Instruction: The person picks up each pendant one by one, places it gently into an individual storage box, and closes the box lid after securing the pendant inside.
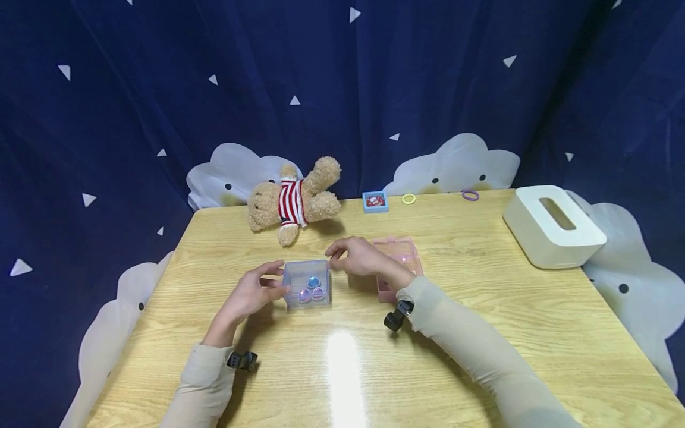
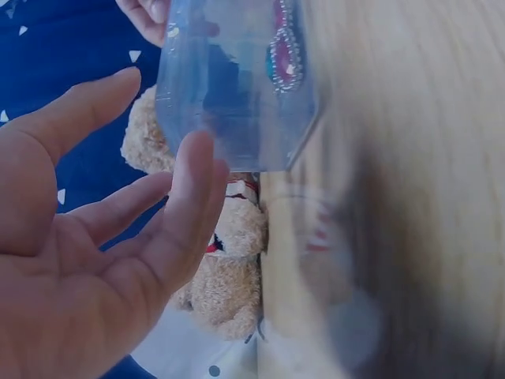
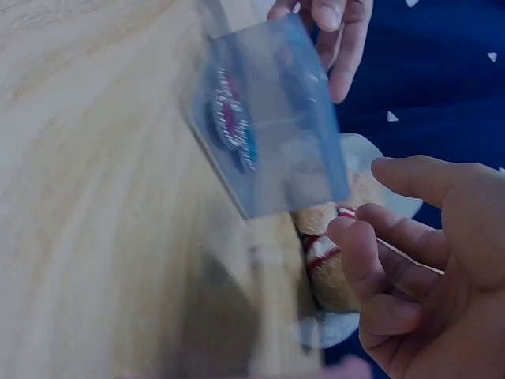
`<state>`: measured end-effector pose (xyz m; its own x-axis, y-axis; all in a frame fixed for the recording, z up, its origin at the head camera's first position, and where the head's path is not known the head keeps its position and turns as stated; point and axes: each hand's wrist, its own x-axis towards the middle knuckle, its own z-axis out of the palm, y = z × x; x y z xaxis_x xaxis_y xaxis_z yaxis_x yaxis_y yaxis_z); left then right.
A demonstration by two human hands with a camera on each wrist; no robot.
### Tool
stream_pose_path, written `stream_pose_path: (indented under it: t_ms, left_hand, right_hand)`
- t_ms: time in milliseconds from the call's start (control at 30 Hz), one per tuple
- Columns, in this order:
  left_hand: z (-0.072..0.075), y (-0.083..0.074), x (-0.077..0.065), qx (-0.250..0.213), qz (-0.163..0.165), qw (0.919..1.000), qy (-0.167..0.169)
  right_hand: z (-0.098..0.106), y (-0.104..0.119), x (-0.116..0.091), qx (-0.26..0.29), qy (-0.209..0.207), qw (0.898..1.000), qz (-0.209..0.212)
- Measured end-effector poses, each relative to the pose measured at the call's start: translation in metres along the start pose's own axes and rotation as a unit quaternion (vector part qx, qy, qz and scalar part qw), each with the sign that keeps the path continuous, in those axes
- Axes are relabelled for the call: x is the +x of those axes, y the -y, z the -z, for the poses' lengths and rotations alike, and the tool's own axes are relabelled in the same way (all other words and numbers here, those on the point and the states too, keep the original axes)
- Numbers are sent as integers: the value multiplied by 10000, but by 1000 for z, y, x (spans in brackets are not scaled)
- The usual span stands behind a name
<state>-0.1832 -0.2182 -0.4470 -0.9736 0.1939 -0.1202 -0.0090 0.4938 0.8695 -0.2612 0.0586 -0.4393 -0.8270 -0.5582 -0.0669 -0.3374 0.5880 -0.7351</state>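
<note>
A clear blue plastic box [image 1: 297,272] stands on the table between the two hands. Inside it lie several shiny round gems with beaded rims [image 1: 313,282], blue and pinkish. My left hand [image 1: 251,292] is at the box's left side, fingers spread and thumb apart; in the left wrist view a fingertip [image 2: 194,150] overlaps the box wall. Close to the far right corner is my right hand [image 1: 357,257], its fingers loosely bent around nothing. Under the right wrist, partly hidden, lies a pink translucent box [image 1: 393,246] with small things in it.
Behind the boxes a teddy bear [image 1: 293,202] in a striped shirt lies on its side. Along the back edge are a small blue square frame [image 1: 375,208], a yellow ring [image 1: 409,203] and a purple ring [image 1: 470,199]. A white tissue box [image 1: 546,238] stands at the right.
</note>
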Motion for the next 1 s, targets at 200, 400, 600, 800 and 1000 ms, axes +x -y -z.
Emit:
stream_pose_path:
  t_ms: [200,400,600,800,1000]
  left_hand:
    - [2,-8,1,210,-252,9985,-445]
    - [-6,-24,4,299,-504,9963,-623]
    - [-25,-43,9,85,-695,9965,-458]
    - [-52,-61,16,-69,-906,9958,-146]
    - [-83,-76,22,-119,-1094,9939,55]
  right_hand:
    - [20,-8,-9,483,-121,9986,-191]
    - [42,-20,-23,488,-467,9968,-421]
    - [62,-34,-36,455,-769,9950,-443]
    - [76,-51,-49,606,-937,9917,-642]
    - [88,-67,-62,439,-1152,9887,-857]
